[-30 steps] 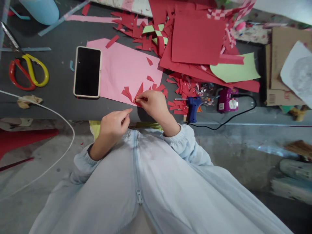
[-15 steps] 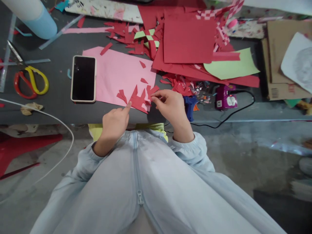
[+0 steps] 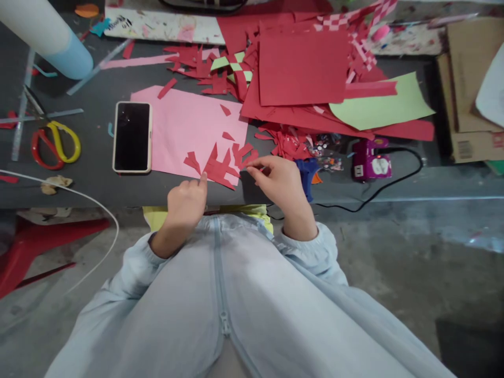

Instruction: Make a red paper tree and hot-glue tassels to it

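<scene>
My left hand rests at the table's front edge, its index finger stretched onto the lower left corner of a red cut paper piece and its other fingers curled. That piece lies on a pink sheet. Just right of it, my right hand has thumb and index finger pinched together beside a small red strip; what is between the fingertips is too small to make out. Small red scraps lie around on the pink sheet. A phone covers its left side.
Red-and-yellow scissors and a white-and-blue bottle are at the left. Red sheets and a green sheet are stacked behind. A blue tool and a purple corded box lie right of my right hand.
The camera view has shifted slightly. My right hand is a little lower and farther from the cut red piece; my left index finger still touches it.
</scene>
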Action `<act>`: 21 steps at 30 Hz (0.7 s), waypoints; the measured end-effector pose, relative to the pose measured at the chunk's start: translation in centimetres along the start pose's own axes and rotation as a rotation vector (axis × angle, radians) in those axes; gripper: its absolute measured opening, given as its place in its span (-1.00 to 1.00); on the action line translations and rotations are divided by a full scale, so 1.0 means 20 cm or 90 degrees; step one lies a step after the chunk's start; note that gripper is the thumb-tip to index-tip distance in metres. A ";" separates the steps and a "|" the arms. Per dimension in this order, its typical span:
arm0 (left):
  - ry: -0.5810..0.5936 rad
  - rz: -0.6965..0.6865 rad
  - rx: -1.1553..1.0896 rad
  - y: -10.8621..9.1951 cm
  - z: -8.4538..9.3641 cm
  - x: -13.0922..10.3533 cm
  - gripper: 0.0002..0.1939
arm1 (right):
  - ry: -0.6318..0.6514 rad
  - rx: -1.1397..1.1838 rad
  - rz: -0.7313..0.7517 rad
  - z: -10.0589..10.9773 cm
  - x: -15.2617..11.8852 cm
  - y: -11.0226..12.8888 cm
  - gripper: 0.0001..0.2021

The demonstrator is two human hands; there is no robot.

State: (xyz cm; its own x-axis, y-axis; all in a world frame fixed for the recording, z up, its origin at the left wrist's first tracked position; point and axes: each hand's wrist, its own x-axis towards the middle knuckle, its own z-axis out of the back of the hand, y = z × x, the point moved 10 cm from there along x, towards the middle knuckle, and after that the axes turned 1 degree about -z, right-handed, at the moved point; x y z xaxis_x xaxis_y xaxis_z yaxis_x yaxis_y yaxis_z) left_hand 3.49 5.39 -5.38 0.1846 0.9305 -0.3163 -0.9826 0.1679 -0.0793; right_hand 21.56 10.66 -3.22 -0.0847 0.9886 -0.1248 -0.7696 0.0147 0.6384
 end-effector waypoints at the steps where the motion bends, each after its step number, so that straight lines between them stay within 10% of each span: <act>1: 0.011 0.000 0.006 -0.01 0.00 0.00 -0.49 | 0.004 0.002 0.003 0.00 0.00 0.00 -0.82; 21: -0.008 0.005 0.010 0.01 0.13 0.08 -0.64 | 0.088 0.003 0.054 -0.04 -0.06 -0.03 -0.84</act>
State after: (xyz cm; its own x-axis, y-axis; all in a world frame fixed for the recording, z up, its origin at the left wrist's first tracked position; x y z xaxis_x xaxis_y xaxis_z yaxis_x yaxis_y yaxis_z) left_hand 3.58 7.66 -3.49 0.1772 0.9358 -0.3048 -0.9841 0.1662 -0.0618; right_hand 21.62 9.36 -4.14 -0.2353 0.9564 -0.1730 -0.7529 -0.0668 0.6547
